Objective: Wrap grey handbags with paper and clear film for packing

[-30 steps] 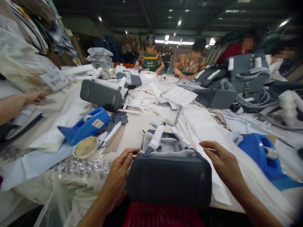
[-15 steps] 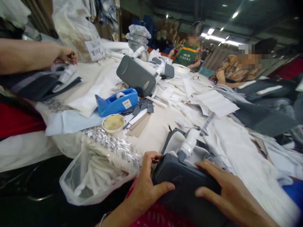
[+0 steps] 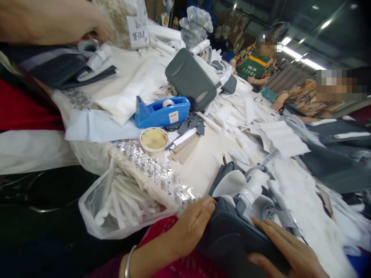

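Note:
A dark grey bag [image 3: 237, 239] stands at the table's near edge, against my body. White wrapped handles [image 3: 253, 187] and pale stuffing show at its opening. My left hand [image 3: 195, 224], with a bangle on the wrist, grips the bag's upper left corner; its thumb lies along the edge and the other fingertips are hidden. On the right side, my right hand [image 3: 292, 247] clasps the bag, fingers over the top rim and thumb on the front panel. A gold zip pull [image 3: 223, 159] sticks up behind the opening.
A blue tape dispenser [image 3: 162, 112], a round tub of yellowish paste [image 3: 154, 139] and a finished-looking grey bag [image 3: 189, 81] stand beyond. A plastic bag of white rolls [image 3: 124, 200] hangs at the near edge. A co-worker's hand [image 3: 98, 23] is upper left; two people sit opposite.
My left thumb has moved from the bag's front panel up to its top corner. My right hand keeps its hold. The view has shifted, so most things sit further right in the picture.

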